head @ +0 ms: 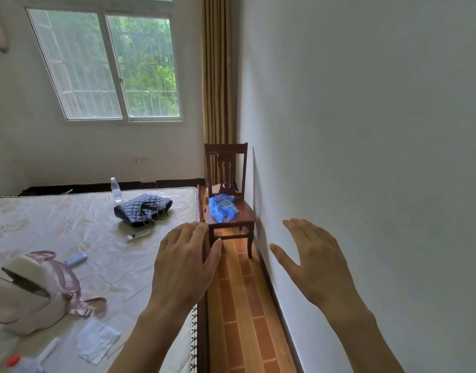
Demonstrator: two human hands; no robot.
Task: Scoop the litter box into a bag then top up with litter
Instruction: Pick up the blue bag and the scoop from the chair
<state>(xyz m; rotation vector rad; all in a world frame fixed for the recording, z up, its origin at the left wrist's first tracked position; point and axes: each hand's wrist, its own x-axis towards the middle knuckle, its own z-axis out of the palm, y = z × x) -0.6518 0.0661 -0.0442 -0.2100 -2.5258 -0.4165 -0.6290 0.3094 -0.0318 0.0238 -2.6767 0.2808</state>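
Both hands were raised in front of the person, backs to the camera, and neither held anything. The left hand (184,261) had its fingers straight and close together, the thumb lying alongside; the right hand (314,261) had its fingers spread slightly and the thumb stretched wide, just beside the white wall (366,130). Ahead, at the end of the narrow strip of tiled floor (242,319) between bed and wall, stood 1 wooden chair (226,168). On its seat lay 1 blue plastic bag (218,211) with 1 slotted scoop (227,203) resting on top of it. No litter box was in view. On the mattress (70,224) to the left lay 1 dark quilted handbag (142,208), 1 clear bottle (115,189) standing upright just behind it, 1 pale bag with pinkish straps (29,297), 1 small light-blue object (76,258) and 1 square of clear wrapping (97,340). 1 window (107,68) with 2 panes was set in the far wall, and 1 tan curtain (218,71) hung in the corner.
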